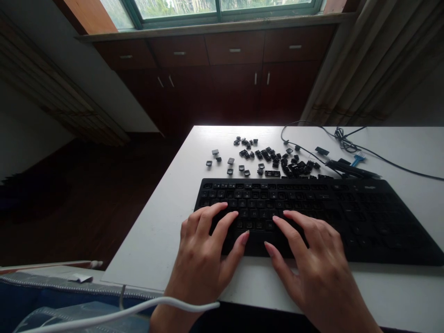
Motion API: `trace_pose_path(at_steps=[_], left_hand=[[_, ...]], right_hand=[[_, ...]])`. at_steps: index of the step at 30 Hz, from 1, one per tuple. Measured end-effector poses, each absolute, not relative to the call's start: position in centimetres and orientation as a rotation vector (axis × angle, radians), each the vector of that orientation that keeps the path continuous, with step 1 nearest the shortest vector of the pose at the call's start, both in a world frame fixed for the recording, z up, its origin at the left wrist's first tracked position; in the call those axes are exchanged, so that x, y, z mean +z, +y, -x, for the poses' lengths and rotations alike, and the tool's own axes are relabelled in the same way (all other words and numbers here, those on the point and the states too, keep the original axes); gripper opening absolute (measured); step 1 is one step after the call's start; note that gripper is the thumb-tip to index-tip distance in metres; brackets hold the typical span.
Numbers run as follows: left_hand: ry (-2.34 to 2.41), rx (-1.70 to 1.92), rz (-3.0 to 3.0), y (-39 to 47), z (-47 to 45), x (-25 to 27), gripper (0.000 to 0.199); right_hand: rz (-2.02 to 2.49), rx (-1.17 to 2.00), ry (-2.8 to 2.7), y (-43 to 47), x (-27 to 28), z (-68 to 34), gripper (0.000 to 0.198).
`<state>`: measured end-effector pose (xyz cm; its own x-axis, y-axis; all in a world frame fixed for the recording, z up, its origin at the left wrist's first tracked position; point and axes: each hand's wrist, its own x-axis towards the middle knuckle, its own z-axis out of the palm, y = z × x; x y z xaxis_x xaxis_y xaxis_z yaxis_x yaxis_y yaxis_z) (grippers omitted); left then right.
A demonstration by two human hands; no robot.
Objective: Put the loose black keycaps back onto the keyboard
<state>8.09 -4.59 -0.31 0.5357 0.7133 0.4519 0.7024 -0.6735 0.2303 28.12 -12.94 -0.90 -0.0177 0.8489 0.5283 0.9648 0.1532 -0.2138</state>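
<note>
A black keyboard [378,217] lies on the white table, with keycaps fitted in some places and gaps in others. My left hand [208,245] rests over its left part, fingers spread and fingertips at the keys, thumb near the front edge. Over the middle keys is my right hand [308,249], its fingers also apart and its thumb by the front edge. Neither hand holds anything. Behind the keyboard lie many loose black keycaps [298,169], some heaped, others scattered singly to the left, such as a grey-looking keycap [231,161].
A black cable [347,143] lies coiled at the back right, near a small blue brush-like tool [358,159]. The white table [149,231] ends at its left edge. A white cord [138,307] crosses the lower left. Dark red cabinets [229,92] stand beyond.
</note>
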Motion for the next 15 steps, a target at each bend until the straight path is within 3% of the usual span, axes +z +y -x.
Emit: trace_pose_path(at_steps=[15], left_hand=[[1.264,0.804,-2.735,-4.7,-8.16,-0.13,0.034]], right_hand=[[1.708,-0.283,-1.894,-12.87,-0.81,-28.16,0.036]])
